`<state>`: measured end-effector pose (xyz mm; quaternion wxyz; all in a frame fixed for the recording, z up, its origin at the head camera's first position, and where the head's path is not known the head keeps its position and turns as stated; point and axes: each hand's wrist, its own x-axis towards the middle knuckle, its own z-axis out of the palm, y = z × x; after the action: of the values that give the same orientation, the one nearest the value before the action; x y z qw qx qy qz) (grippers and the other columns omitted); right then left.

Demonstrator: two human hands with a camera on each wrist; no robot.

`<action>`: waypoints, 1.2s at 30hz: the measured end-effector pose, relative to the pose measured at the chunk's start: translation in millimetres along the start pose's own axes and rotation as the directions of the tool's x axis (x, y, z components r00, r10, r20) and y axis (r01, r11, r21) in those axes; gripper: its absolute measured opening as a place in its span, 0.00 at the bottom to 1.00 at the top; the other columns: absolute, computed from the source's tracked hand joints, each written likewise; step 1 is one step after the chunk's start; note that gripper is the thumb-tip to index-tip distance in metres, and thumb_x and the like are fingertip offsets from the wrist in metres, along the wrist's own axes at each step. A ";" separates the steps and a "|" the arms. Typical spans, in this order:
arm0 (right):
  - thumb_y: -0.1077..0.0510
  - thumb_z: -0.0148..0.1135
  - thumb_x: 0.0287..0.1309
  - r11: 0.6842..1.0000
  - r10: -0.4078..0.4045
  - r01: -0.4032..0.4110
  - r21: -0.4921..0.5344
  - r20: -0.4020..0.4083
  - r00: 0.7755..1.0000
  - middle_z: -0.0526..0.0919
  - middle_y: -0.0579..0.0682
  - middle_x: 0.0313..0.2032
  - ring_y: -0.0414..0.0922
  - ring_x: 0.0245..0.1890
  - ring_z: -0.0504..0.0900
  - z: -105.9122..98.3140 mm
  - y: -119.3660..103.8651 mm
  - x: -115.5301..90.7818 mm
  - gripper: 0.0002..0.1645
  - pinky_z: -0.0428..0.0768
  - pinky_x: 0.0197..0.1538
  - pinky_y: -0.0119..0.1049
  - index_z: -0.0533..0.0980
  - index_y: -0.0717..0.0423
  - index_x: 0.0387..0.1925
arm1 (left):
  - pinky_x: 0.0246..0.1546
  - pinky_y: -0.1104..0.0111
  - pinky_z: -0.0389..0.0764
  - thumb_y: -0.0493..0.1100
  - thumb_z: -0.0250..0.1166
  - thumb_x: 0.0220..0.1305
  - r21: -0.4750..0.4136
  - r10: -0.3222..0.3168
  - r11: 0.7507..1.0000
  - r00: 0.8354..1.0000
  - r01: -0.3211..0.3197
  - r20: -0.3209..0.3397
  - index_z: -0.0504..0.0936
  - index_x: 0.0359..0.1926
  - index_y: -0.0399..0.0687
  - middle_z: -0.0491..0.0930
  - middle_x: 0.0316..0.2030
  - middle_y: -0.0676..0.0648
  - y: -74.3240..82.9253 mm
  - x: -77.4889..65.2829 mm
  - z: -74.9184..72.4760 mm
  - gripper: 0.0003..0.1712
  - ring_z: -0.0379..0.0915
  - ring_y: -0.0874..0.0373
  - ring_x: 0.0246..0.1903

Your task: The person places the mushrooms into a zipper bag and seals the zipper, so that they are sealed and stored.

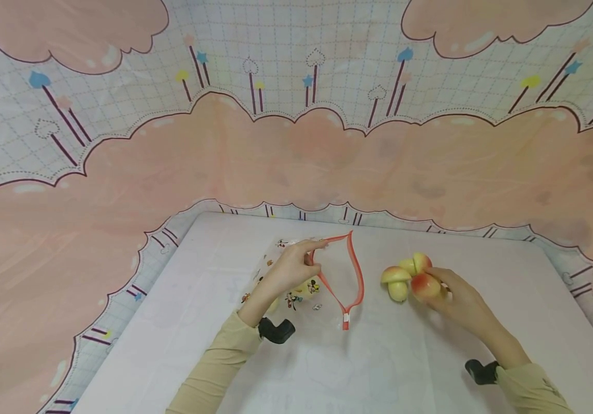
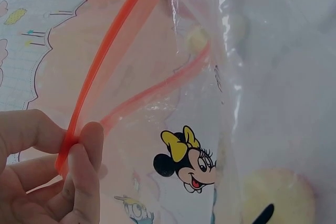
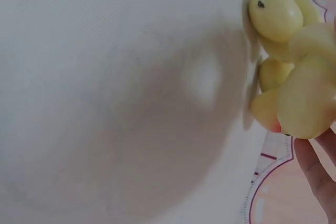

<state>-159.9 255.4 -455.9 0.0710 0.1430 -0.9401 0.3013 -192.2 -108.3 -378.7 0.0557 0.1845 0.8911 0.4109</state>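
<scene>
Clear plastic bag [image 1: 303, 299] gapes at left on the white counter [image 1: 405, 362], its orange rim [image 1: 358, 279] pinched by fingers of the left hand [image 1: 290, 269]; farther right, fingers of the right hand [image 1: 460, 300] hold a yellow-and-red mushroom [image 1: 423, 285] just beside two similar mushrooms [image 1: 396, 274] on the counter

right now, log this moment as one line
left hand: pinches red rim of clear bag | right hand: holds mushroom-shaped piece | bag: open | other pieces: on table near it
</scene>
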 end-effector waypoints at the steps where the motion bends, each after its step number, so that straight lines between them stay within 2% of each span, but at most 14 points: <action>1: 0.57 0.72 0.48 1.000 -0.004 0.004 0.000 0.000 1.000 0.79 0.59 0.53 0.51 0.47 0.76 -0.1 -1.1 0.3 0.38 0.77 0.46 0.42 0.70 0.60 0.62 | 0.21 0.74 0.66 0.34 0.62 0.57 0.000 -0.001 1.000 1.000 0.001 0.000 0.73 0.64 0.50 0.73 0.61 0.45 0.1 0.0 0.0 0.32 0.67 0.61 0.25; 5: 0.57 0.72 0.48 1.000 -0.014 0.014 0.004 0.008 1.000 0.78 0.59 0.53 0.52 0.47 0.76 -1.2 -5.7 2.1 0.40 0.76 0.47 0.48 0.69 0.59 0.63 | 0.21 0.74 0.66 0.34 0.62 0.56 -0.001 -0.001 1.000 1.000 0.001 0.002 0.73 0.64 0.50 0.73 0.61 0.44 0.5 -0.4 0.0 0.32 0.66 0.60 0.25; 12: 0.56 0.74 0.45 0.999 -0.046 0.046 -0.023 -0.024 0.999 0.79 0.58 0.51 0.50 0.45 0.76 -1.2 -12.2 5.2 0.40 0.76 0.45 0.46 0.71 0.58 0.62 | 0.20 0.74 0.66 0.34 0.62 0.57 0.002 0.004 1.000 1.000 -0.004 0.003 0.73 0.64 0.50 0.73 0.62 0.44 0.3 -0.2 0.1 0.32 0.67 0.60 0.26; 19: 0.57 0.74 0.45 0.998 -0.060 0.060 -0.003 -0.021 0.998 0.78 0.61 0.52 0.54 0.48 0.76 1.0 -18.6 8.2 0.39 0.75 0.48 0.53 0.71 0.58 0.61 | 0.20 0.73 0.66 0.33 0.61 0.56 -0.009 0.007 1.000 1.000 -0.007 0.001 0.74 0.64 0.48 0.72 0.63 0.43 0.5 0.3 0.4 0.31 0.66 0.60 0.25; 27: 0.55 0.73 0.47 0.999 -0.025 0.025 0.038 0.020 0.999 0.71 0.62 0.62 0.62 0.60 0.70 1.8 -28.4 11.2 0.39 0.70 0.57 0.63 0.69 0.55 0.62 | 0.20 0.74 0.66 0.33 0.62 0.56 0.007 0.003 1.000 1.000 -0.003 -0.003 0.74 0.63 0.48 0.74 0.61 0.43 1.3 0.9 1.3 0.31 0.66 0.60 0.24; 33: 0.54 0.73 0.47 0.998 -0.035 0.033 0.047 0.044 0.998 0.71 0.59 0.63 0.66 0.68 0.61 0.5 -36.7 14.4 0.40 0.62 0.62 0.68 0.69 0.50 0.63 | 0.20 0.74 0.67 0.33 0.62 0.57 0.002 0.009 1.000 1.000 -0.009 0.003 0.74 0.64 0.48 0.73 0.62 0.43 0.4 1.0 2.2 0.31 0.67 0.60 0.25; 36: 0.53 0.74 0.47 0.998 -0.050 0.048 0.041 0.039 0.998 0.73 0.57 0.62 0.65 0.68 0.61 0.3 -41.0 15.8 0.39 0.62 0.62 0.68 0.70 0.48 0.63 | 0.20 0.74 0.66 0.33 0.62 0.57 0.000 0.011 1.000 1.000 -0.011 0.003 0.74 0.64 0.48 0.73 0.62 0.43 -0.1 1.1 2.5 0.31 0.66 0.60 0.24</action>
<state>-162.2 219.8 -430.4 0.0568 0.1735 -0.9313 0.3153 -192.6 -106.2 -380.4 0.0546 0.1897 0.8900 0.4109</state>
